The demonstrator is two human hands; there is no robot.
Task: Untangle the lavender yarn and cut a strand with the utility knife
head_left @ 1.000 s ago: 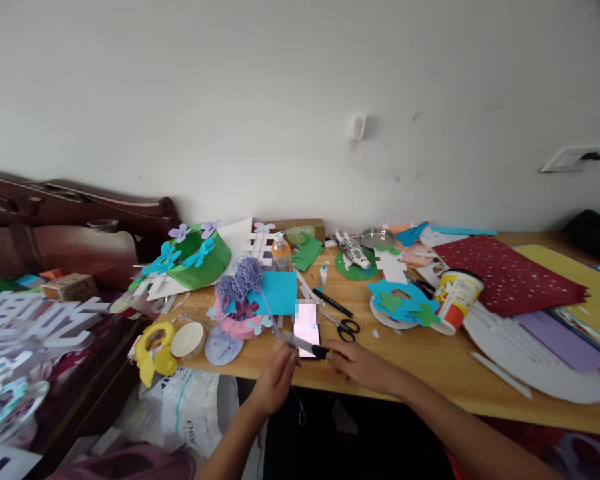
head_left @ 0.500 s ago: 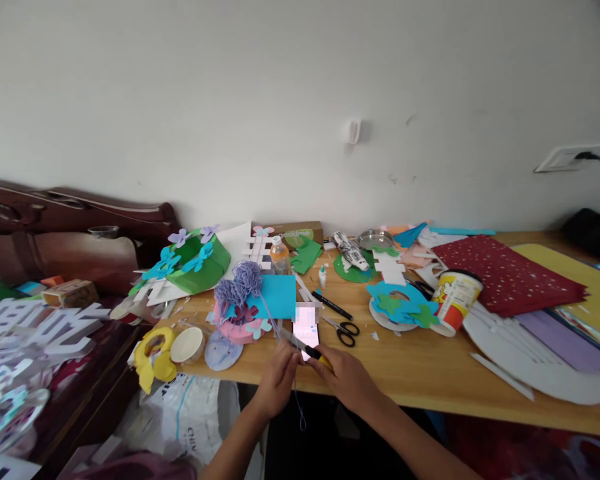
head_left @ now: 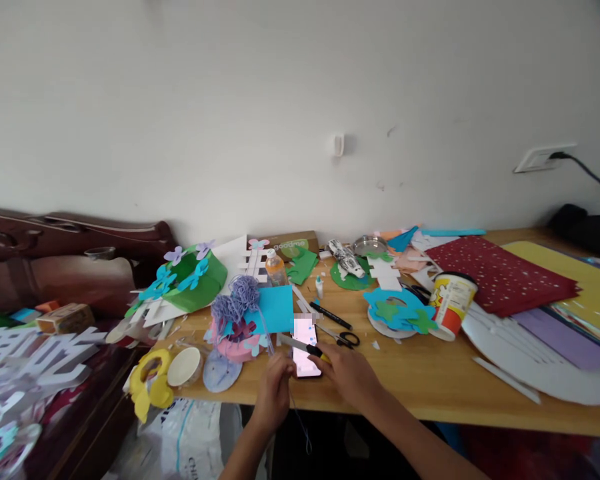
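Low over the table's front edge, my left hand [head_left: 276, 387] is closed in a pinch on a strand of purple yarn [head_left: 300, 417]. The strand's looped end hangs below the hand, and its other part runs up towards a tangled yarn bundle [head_left: 230, 303]. My right hand [head_left: 353, 375] grips a utility knife [head_left: 300, 345] with a black and yellow handle. Its blade is out and points left, above a lit phone [head_left: 306, 363]. Beside the yarn lie a blue sheet [head_left: 279, 308], a pink ring [head_left: 233, 348] and a pale purple disc [head_left: 220, 372].
Scissors [head_left: 347, 339], a black marker [head_left: 331, 315] and a small glue bottle [head_left: 319, 287] lie beyond the phone. A paper cup [head_left: 453, 303] and a turquoise cutout [head_left: 400, 308] are at right. A drink bottle [head_left: 275, 269] and green paper basket [head_left: 200, 283] stand at back left.
My hands have drawn slightly apart, uncovering more of the phone. The knife blade still points left over it. The whole view has shifted a little.
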